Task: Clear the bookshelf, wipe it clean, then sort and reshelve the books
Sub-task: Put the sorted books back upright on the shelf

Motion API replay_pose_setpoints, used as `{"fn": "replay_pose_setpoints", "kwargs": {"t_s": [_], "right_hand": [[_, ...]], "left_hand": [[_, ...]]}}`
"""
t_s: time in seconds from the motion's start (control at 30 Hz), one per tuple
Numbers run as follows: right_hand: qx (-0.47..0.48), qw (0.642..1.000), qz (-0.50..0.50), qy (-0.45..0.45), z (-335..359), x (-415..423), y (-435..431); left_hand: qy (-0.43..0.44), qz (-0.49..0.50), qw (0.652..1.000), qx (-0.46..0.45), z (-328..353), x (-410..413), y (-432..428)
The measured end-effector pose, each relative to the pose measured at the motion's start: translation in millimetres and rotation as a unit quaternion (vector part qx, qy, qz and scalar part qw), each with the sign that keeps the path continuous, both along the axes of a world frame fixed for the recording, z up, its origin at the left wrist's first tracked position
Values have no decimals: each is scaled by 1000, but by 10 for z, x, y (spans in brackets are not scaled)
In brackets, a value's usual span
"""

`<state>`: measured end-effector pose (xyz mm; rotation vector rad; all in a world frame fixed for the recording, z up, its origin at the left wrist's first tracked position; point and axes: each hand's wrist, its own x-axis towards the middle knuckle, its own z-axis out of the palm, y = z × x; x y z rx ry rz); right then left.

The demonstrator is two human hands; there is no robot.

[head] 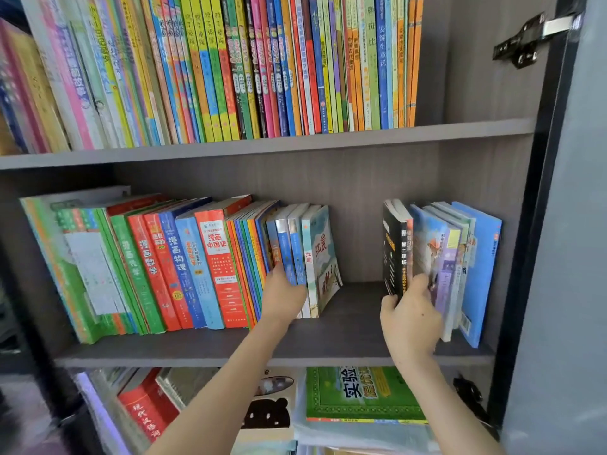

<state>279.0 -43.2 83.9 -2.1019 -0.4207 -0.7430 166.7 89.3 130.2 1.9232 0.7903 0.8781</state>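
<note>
So this is the middle shelf (354, 310) of the bookshelf, with books in two bunches and a bare gap between them. The big left row (184, 257) leans toward the left, with fat red, green and blue spines, then a run of skinny ones. It ends in a pale book with a painted cover (323, 257) that tilts the same way.

The left grip (284, 290) sits low against the blue spines near that right end. The fingers are tucked in by the books, so I honestly can't tell if it's holding any or just pushing.

The right bunch (460, 264) leans over against the right wall. The right grip (410, 318) is closed on the black book (392, 251) at its left edge, thumb on the near side and fingers wrapped over onto the blue cover next to it.

The top shelf books (230, 67) are packed in upright. Below, a green workbook (361, 395) lies flat on a pile.
</note>
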Motion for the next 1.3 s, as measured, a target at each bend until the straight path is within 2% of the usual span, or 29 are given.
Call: {"fn": "replay_pose_setpoints", "kwargs": {"t_s": [0.1,0.23,0.33,0.4,0.5,0.6,0.77,0.93,1.07,1.17,1.3], "right_hand": [[-28,999,20,-10,17,-70,61],[-179,983,38,-10,90,-68,82],[-216,972,74,-50,112,-74,96],[-185,977,87,-60,76,-53,49],[-90,988,108,-68,-14,52,-130],[-9,988,132,-82,-119,41,-349],[54,977,167,-125,-202,-202,-506],[117,971,157,-136,-266,-270,-525],[126,974,141,-123,-236,-368,-621],[189,961,167,-113,-122,-553,-583],[266,932,224,-101,51,-714,-280]], "left_hand": [[5,43,999,-6,-12,78,92],[-9,83,996,-26,84,251,46],[0,107,993,-42,117,318,62],[18,98,994,-39,102,337,66],[48,58,997,-2,121,343,78],[119,21,991,62,178,366,157],[171,-45,981,83,217,324,250],[141,-69,987,28,67,304,248],[115,-57,992,14,18,239,308],[53,-8,998,11,76,148,341],[-48,37,996,61,236,-57,262]]}}
